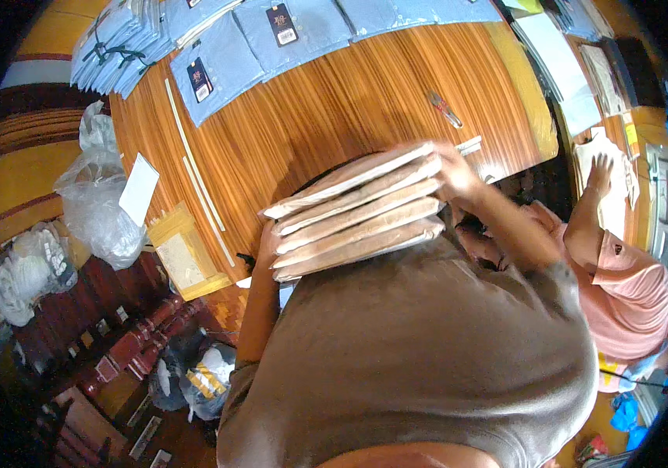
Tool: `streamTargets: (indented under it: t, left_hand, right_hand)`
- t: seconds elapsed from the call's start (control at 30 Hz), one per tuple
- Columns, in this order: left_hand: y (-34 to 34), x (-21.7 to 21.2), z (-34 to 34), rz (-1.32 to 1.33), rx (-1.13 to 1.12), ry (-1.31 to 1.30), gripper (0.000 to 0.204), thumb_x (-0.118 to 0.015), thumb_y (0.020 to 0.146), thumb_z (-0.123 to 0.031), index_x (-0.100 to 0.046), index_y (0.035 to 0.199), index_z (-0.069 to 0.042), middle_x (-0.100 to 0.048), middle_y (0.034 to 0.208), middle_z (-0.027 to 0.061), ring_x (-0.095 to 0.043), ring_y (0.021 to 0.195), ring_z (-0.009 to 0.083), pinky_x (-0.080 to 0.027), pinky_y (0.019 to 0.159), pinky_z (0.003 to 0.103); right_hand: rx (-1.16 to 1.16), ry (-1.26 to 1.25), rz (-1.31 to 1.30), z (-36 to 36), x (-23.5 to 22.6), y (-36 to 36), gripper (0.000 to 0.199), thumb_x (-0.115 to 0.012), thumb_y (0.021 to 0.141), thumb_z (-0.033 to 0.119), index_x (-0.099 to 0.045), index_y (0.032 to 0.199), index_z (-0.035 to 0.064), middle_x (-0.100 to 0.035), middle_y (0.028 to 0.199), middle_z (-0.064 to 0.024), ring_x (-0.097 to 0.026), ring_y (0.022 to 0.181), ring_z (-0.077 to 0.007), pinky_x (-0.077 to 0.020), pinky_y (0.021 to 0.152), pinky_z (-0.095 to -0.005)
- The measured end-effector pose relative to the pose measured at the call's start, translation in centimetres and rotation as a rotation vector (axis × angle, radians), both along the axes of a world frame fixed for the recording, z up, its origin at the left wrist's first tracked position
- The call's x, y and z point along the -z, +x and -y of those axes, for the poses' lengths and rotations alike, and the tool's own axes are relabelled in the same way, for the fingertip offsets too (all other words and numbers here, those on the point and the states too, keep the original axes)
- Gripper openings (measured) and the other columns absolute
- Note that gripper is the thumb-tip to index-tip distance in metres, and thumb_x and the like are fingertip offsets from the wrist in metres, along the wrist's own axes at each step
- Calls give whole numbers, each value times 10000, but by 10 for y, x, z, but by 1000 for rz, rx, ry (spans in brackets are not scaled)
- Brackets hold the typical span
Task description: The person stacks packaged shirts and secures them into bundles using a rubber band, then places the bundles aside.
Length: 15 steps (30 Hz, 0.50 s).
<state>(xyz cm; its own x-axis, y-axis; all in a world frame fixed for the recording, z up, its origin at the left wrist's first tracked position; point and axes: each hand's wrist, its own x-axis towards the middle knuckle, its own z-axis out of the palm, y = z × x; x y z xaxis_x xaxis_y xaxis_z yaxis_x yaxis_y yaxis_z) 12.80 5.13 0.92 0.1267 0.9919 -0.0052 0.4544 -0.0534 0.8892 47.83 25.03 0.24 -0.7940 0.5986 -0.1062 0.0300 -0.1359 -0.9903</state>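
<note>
A stack of several flat folded beige garments in clear plastic bags is held up in front of my chest, over the near edge of the table. My right hand grips the stack at its right end and is slightly blurred. At the stack's left end is my left hand, closed against its side; the bags hide most of its fingers. The stack tilts, its right end being farther from me. Across the far side of the wooden table lie light-blue folded shirts in plastic, some with dark tags.
Thread snippers lie toward the table's right. Long white strips and a white card are at the left, near clear plastic bags. Tied blue shirt bundles stand far left. A person in pink works at the right.
</note>
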Motion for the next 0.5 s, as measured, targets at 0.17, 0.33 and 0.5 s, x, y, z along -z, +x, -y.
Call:
streamTargets:
  t: [0.17, 0.33, 0.5]
  left_hand:
    - [13, -1, -2, -20, -2, 4, 540, -817, 812, -312, -664, 1208, 22, -711, 1151, 154, -686, 1053, 305, -548, 932, 412]
    - [33, 22, -7, -134, -239, 134, 524, -817, 830, -305, -658, 1204, 25, -714, 1130, 138, -690, 1033, 278, -556, 915, 401]
    - [27, -25, -82, 394, -497, -326, 546, -832, 835, -339, -671, 1179, 54, -721, 1119, 161, -688, 1007, 249, -559, 861, 376]
  right_hand:
    - [59, 636, 133, 53, 36, 15, 922, -709, 807, 666, -540, 1398, -22, -556, 1401, -274, -599, 1240, -448, -505, 1028, -464]
    - [233, 712, 161, 39, 39, -23, 844, -758, 810, 571, -553, 1382, -15, -562, 1370, -286, -625, 1178, -465, -519, 1001, -492]
    - [239, 215, 581, 6, -38, -54, 792, -611, 923, 667, -649, 1292, -32, -689, 1199, -301, -662, 1146, -468, -499, 1025, -486]
